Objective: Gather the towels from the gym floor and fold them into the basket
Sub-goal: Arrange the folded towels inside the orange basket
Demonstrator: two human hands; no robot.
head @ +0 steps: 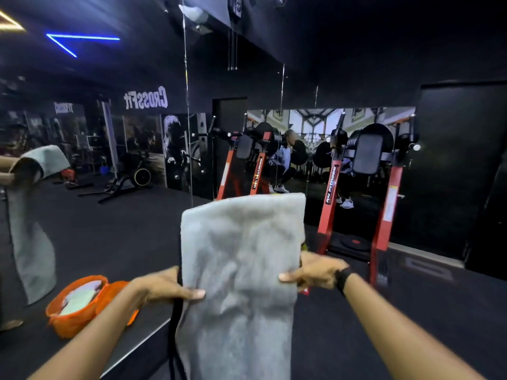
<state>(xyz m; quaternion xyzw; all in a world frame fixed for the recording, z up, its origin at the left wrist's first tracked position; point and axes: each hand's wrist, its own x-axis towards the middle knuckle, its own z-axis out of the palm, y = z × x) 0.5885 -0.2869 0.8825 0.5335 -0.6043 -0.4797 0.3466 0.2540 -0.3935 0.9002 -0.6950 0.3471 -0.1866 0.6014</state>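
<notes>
Grey towel [241,270] hanging upright in mid-air, centre of view, doubled over at its top edge, lower end running out of frame at the bottom. It is being held in front of a wall mirror [96,229], well above the dark gym floor [411,325].

Left hand [164,286] pinching the towel's left edge, thumb lying across the front face. Right hand [315,272] pinching the right edge at about the same height, thumb forward; a black wristband [343,278] on that wrist. Hands apart, the towel's width between them, both clamped on cloth.

Orange basket [120,300] sitting low on the left, just beside the mirror, mostly hidden behind the left forearm. Its reflection [75,305] showing pale folded cloth already inside.

Risks, as judged: the long hanging tail may be dragging or catching on the dark strap-like thing [175,325] dangling beside the left hand; cannot tell what that is. Grip is thumb-and-finger only on thick pile, so 1 edge could be slipping during the next fold, skewing the layers. The mirror doubles the basket, so aiming at the reflection would be missing the real 1.

Count: 1 towel in hand, plus its reflection [30,215] at far left; 1 basket; 2 hands; 1 red weight machine [384,204] beyond, with its mirror image.
</notes>
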